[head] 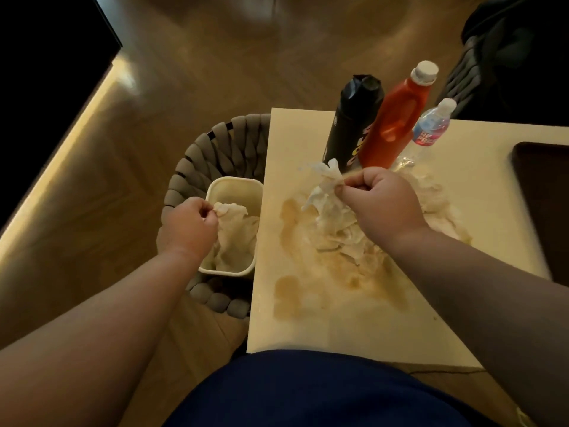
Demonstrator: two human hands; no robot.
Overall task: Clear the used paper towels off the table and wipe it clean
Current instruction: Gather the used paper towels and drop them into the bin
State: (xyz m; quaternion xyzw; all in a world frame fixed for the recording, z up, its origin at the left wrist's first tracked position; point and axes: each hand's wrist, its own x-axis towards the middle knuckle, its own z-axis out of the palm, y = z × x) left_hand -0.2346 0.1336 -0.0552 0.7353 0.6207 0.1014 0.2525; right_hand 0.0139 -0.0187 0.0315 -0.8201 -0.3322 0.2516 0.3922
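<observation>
A heap of wet, crumpled paper towels (345, 232) lies on the cream table (338, 328), amid brown stains (289, 291). My right hand (378, 201) pinches the top of one towel (326, 180) and holds it up from the heap. My left hand (191, 223) is off the table's left edge, over a small cream bin (234, 188). It pinches another soiled towel (237, 238) that hangs down into the bin.
The bin sits on a grey woven stool (215, 149) beside the table. At the table's far edge stand a black can (351, 118), an orange bottle (397, 115) and a clear water bottle (431, 127). A dark tray (545, 192) lies at the right.
</observation>
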